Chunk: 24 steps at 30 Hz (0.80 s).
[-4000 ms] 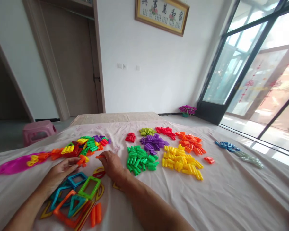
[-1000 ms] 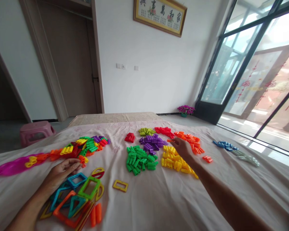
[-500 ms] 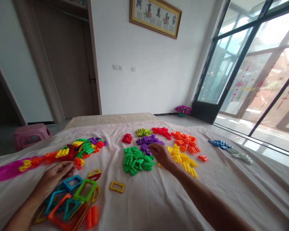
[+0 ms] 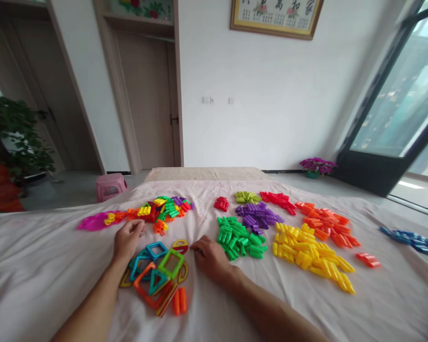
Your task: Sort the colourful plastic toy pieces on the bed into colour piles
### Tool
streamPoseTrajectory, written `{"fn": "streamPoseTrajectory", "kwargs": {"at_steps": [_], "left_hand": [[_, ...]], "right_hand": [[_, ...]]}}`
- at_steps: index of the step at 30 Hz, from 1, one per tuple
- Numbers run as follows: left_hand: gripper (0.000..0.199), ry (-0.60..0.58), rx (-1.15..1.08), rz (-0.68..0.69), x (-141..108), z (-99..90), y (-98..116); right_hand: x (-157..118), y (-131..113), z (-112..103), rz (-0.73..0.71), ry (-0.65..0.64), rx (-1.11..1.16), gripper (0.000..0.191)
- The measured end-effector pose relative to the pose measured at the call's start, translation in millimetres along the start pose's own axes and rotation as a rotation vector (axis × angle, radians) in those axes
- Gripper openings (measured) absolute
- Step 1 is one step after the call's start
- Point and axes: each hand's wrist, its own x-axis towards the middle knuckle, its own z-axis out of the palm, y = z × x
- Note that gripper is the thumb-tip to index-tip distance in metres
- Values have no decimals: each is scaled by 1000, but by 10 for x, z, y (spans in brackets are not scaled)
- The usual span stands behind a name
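Note:
My left hand [image 4: 127, 240] hovers at the left of a heap of magnetic frame tiles [image 4: 171, 264], its fingers curled together. Whatever they hold, if anything, is hidden. Just beyond it lies a mixed heap of coloured plastic tube blocks [image 4: 170, 207], with a few orange ones [image 4: 160, 227] nearer. My right hand [image 4: 211, 257] is low over the cloth between the tiles and the green tube blocks [image 4: 239, 237]. Its fingers are bent and close together, pointing left toward a red and yellow rounded tile [image 4: 180, 246]. What lies under its palm is hidden.
Sorted piles of purple [image 4: 257, 216], yellow [image 4: 308, 249], orange [image 4: 326, 223] and blue [image 4: 410, 238] tube blocks spread rightward on the pale cloth [image 4: 221, 313]. A magenta plastic piece [image 4: 96, 221] lies at the left. A pink stool [image 4: 110, 186] stands beyond.
The view has turned left. My right hand has moved from the purple blocks back toward the frame tiles. The single yellow rectangular tile there no longer shows. My left hand stays near the tiles.

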Motion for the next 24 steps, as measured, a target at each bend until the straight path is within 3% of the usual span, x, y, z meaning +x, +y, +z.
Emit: {"fn": "streamPoseTrajectory", "kwargs": {"at_steps": [6,12,17,24], "left_hand": [[32,132,290,180,69,-62,20],[48,-47,456,351,305,-24,81],[47,-206,484,349,471,-1,42],[29,-152,352,297,288,-35,18]], "right_hand": [[-8,19,-11,-30,3,9,29],[18,53,16,-50,-5,-9,29],[18,67,20,-53,-5,-10,29],[11,53,9,-53,-5,-19,28]]}}
